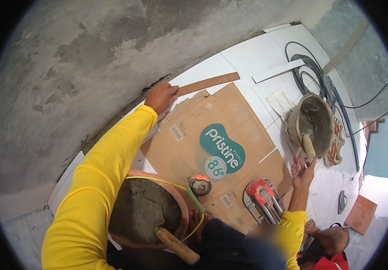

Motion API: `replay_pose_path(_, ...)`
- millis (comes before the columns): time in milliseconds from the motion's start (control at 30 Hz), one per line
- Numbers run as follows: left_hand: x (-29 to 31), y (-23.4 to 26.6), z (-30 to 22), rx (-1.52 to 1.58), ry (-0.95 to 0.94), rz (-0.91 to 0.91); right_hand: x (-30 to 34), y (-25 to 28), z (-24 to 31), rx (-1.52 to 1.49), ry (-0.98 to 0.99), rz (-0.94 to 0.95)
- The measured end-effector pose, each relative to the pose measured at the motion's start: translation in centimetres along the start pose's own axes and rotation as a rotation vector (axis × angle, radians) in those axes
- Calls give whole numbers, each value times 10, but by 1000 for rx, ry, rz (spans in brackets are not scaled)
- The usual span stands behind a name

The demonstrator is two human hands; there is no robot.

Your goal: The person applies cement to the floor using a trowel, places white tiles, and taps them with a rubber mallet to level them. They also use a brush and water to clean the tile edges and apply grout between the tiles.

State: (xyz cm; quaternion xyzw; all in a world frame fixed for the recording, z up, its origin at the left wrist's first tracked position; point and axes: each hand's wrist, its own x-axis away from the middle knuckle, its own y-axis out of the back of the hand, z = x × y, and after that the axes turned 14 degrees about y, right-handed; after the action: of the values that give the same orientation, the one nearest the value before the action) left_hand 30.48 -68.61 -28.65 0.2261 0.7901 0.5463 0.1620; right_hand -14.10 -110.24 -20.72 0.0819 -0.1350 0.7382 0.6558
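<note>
The left hand (160,96) closes on 1 end of a long brown wooden strip (207,84) lying along the wall's foot on the white tiled floor (257,54). The right hand (302,170) is open, empty, beside the mortar-filled grey bucket (313,123).

A room under tiling work, not yet finished: bare grey cement wall (81,58) from nine to twelve o'clock, fresh white floor tiles (248,58) at one, mortar-filled pans at six (146,211) and three (313,126), a tile cutter (262,198) at five on flattened cardboard (212,139).
</note>
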Motion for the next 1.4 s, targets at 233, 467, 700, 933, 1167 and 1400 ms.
replay_pose_path(233,-26,11,-42,130,124,111,78,-7,-10,118,73,146)
replay_pose_path(467,-7,4,-83,599,221,330,100,-14,1,296,291,322)
replay_pose_path(700,-1,-36,-84,486,21,521,166,-55,25,467,367,703)
replay_pose_path(933,18,-4,-69,464,53,666,285,-108,109,538,216,1481)
replay_pose_path(1167,93,186,14,472,-47,491,385,-138,98,1110,450,2162)
replay_pose_path(1400,293,319,118,558,277,486,442,-154,92,1772,1010,2135)
